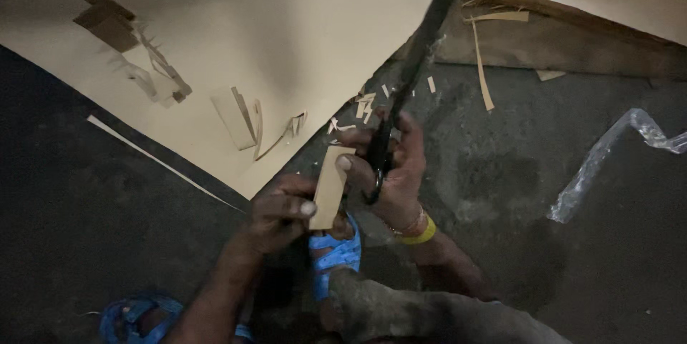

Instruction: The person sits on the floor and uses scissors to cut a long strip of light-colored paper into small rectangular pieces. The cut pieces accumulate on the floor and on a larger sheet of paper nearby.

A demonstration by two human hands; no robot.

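A small tan cardboard strip (329,188) stands nearly upright in the near middle, its long axis running near to far, tipped slightly right. The left hand (280,211) pinches its lower end, fingers curled shut. The right hand (396,172) grips black scissors (415,75), blades pointing far and right, over a large cardboard sheet (286,22).

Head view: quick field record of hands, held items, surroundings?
left hand: pinches a small tan card strip
right hand: grips long black scissors, blades pointing up and away
wrist: yellow band
floor: dark, strewn with card offcuts
large sheet: tan card, upper left, scraps on it
clear plastic wrap: right
footwear: blue sandal below the hands
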